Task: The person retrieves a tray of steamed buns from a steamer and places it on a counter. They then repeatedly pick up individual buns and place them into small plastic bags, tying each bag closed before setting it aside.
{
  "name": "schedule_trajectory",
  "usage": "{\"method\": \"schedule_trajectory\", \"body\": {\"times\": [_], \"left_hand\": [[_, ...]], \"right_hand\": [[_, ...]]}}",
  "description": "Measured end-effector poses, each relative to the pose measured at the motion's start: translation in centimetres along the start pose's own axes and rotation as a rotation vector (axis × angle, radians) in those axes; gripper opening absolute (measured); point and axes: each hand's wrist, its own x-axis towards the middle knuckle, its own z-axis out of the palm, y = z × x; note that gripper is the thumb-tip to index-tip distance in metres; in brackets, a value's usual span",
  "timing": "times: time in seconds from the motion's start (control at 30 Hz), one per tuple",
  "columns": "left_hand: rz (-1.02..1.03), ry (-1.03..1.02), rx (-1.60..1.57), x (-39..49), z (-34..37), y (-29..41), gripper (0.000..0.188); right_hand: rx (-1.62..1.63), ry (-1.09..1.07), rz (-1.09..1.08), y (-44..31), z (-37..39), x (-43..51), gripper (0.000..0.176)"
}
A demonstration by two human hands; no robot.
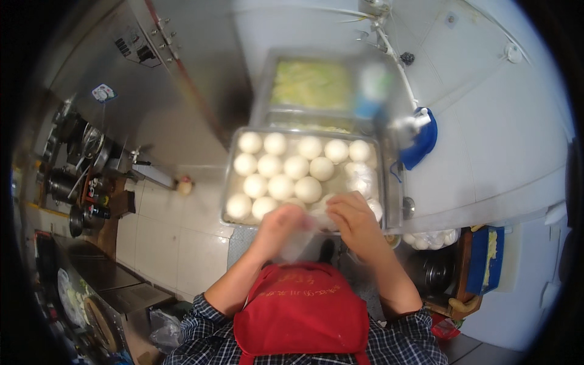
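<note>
A metal tray (pixel 223 191) of round white buns (pixel 296 167) lies before me, the buns in loose rows. At its near edge my left hand (pixel 284 230) grips a thin clear plastic bag (pixel 292 244), which hangs below the fingers. My right hand (pixel 355 221) is bent over the tray's near right part, fingertips close to the bag and a bun. Motion blur hides whether those fingers pinch the film. Along the tray's right side sits a bun wrapped in clear plastic (pixel 359 178). My hands partly cover the nearest row.
Behind the tray stands a container of pale green shredded food (pixel 312 84), with a blurred blue-and-white bottle (pixel 372 91) beside it. A blue item (pixel 419 139) hangs at the right wall. Lower right are bagged white buns (pixel 431 238) and a blue crate (pixel 486 260). Cookware (pixel 64 185) stands left.
</note>
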Motion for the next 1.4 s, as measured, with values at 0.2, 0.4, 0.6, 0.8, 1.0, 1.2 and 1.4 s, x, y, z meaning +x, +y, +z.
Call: {"method": "schedule_trajectory", "body": {"times": [0.2, 0.4, 0.6, 0.8, 1.0, 1.2, 1.4], "left_hand": [[-0.021, 0.047, 0.238, -2.3, -2.0, -0.8, 0.011], [0.187, 0.411, 0.616, -4.5, -2.6, -1.0, 0.01], [-0.251, 0.272, 0.448, -6.1, -1.7, -1.1, 0.013], [-0.25, 0.274, 0.001, -5.5, -1.8, -3.3, 0.009], [-0.041, 0.319, 0.932, -6.8, -3.6, -3.1, 0.015], [0.181, 0.49, 1.132, -5.5, -2.7, -2.7, 0.021], [0.096, 0.436, 0.898, -4.6, -3.4, -3.7, 0.018]], "right_hand": [[0.018, -0.226, 0.201, 1.1, 3.6, -0.6, 0.014], [0.15, -0.215, 0.303, 1.8, 7.6, -2.5, 0.014], [0.269, -0.181, 0.186, 0.0, 11.2, -2.3, 0.015], [0.433, -0.373, 0.403, 0.5, 11.3, -2.6, 0.011], [0.614, 0.064, 0.701, 5.3, 10.0, -1.3, 0.01], [1.212, 0.27, 0.98, 6.3, 10.4, 0.0, 0.007], [0.402, -0.151, 0.343, 1.7, 11.6, -1.8, 0.011]]}}
